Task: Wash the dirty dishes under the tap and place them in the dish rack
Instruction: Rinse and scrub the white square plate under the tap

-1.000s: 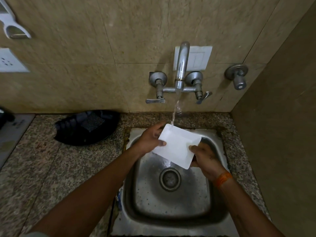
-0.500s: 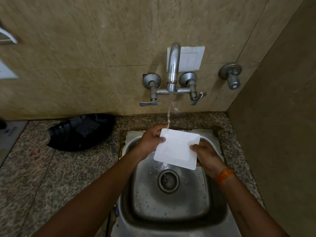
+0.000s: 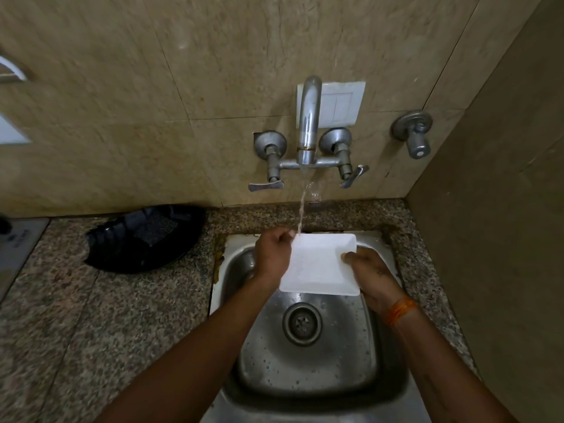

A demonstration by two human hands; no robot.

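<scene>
- The speckled brown-and-grey granite counter point(image 3: 91, 315) filled the near and left of the scene, meeting a beige tiled wall point(image 3: 152, 102) at the far side.
- A square stainless-steel sink point(image 3: 308, 355) with a round drain sat in the counter toward the right, its basin wet with droplets.
- A black, ribbed plastic dish rack point(image 3: 143, 239) rested on the counter left of the sink, against the wall; what it held could not be made out.
- A chrome wall-mounted tap point(image 3: 308, 123) with two lever handles ran a thin stream of water down toward the sink.
- A white, square, shallow plate point(image 3: 320, 264) was held tilted over the far part of the sink, and the stream struck its far-left corner.
- The person's left hand point(image 3: 273, 257) gripped the plate's left edge, fingers curled around it near the stream.
- The right hand point(image 3: 370, 277), an orange thread band on its wrist, grasped the right edge with the thumb pressed on the upper face.
- The plate looked rigid and light, but probably slick when wet and liable to chip on the steel, so opposite edges, thumbs on top and fingers beneath, seemed the safest hold.
- Rinsing appeared to be under way; the move to the rack was not yet made.
</scene>
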